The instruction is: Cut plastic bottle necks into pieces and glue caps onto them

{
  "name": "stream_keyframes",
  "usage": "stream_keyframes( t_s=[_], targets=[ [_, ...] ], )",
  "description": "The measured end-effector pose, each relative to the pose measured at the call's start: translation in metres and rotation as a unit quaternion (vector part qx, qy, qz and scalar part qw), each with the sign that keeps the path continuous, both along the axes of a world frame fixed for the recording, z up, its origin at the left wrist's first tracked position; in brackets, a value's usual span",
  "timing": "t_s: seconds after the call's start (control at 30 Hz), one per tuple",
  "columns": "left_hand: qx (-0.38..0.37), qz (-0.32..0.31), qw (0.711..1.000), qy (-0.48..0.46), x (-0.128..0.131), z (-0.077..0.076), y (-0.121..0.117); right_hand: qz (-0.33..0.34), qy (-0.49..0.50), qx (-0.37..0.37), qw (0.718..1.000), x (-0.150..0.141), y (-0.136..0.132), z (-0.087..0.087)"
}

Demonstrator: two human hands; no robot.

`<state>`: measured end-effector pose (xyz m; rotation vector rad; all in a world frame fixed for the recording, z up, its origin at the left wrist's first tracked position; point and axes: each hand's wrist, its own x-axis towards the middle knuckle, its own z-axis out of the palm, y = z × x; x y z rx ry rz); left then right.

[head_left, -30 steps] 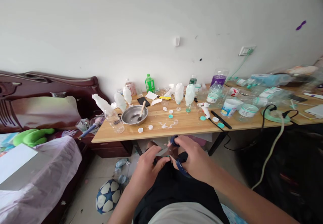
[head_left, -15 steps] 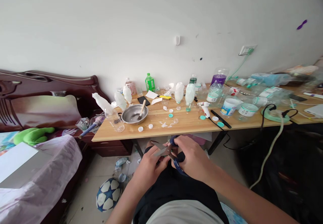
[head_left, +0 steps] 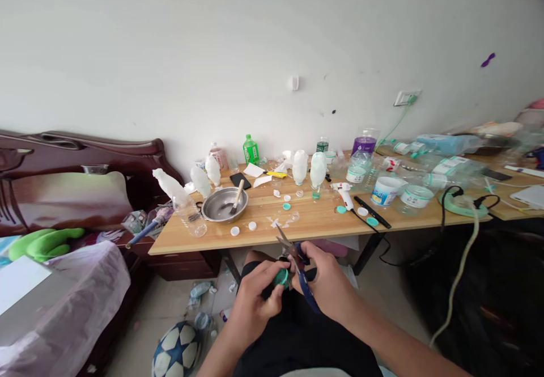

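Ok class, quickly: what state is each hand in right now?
Left hand: closed, holding a small green round piece between thumb and fingers.
Right hand: closed on blue-handled scissors, blades apart.

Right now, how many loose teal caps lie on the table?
3: one cap mid-table, one cap beside the glue gun, one cap beside the black stick. More may be hidden.

No lettering can be read.

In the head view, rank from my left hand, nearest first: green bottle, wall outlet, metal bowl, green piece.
1. Green piece, in your left hand
2. Metal bowl, ahead, leftward
3. Green bottle, beyond the bowl
4. Wall outlet, far right
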<state>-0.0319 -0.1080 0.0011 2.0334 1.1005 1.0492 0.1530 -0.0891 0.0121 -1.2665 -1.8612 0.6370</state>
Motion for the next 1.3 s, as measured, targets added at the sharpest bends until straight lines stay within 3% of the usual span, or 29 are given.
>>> stream_keyframes(
  t_s=[0.07, 0.17, 0.3, 0.4, 0.67, 0.87, 1.03, 1.13, 1.2, 1.3],
  targets=[
    [0.006, 0.028, 0.998, -0.051, -0.001, -0.001, 0.002, -0.002, 0.008, 0.001, 1.000, 0.003, 0.001, -0.001],
    [-0.020, 0.106, 0.986, -0.124, -0.004, 0.003, 0.005, -0.030, -0.066, 0.111, 0.991, 0.013, -0.005, -0.007],
    [-0.019, 0.176, 0.972, -0.152, -0.012, 0.014, 0.004, -0.083, -0.199, 0.267, 0.939, 0.026, -0.013, -0.016],
    [-0.002, 0.178, 0.975, -0.136, -0.018, 0.021, -0.001, -0.099, -0.254, 0.312, 0.910, 0.030, -0.012, -0.013],
    [0.050, 0.155, 0.976, -0.145, -0.019, 0.026, -0.005, -0.095, -0.298, 0.297, 0.902, 0.025, -0.008, 0.015],
    [0.024, 0.146, 0.977, -0.152, -0.018, 0.024, 0.000, -0.104, -0.290, 0.277, 0.910, 0.025, -0.010, 0.018],
    [-0.047, 0.133, 0.975, -0.174, -0.020, 0.020, 0.003, -0.093, -0.273, 0.229, 0.930, 0.022, -0.010, 0.014],
    [-0.137, 0.059, 0.951, -0.272, -0.017, 0.015, 0.007, -0.083, -0.254, 0.184, 0.946, 0.020, -0.011, 0.010],
    [-0.199, 0.011, 0.914, -0.352, -0.014, 0.010, 0.009, -0.072, -0.246, 0.149, 0.955, 0.019, -0.012, 0.006],
    [-0.258, -0.009, 0.869, -0.423, -0.012, 0.005, 0.011, -0.053, -0.260, 0.140, 0.954, 0.021, -0.011, 0.003]
  ],
)
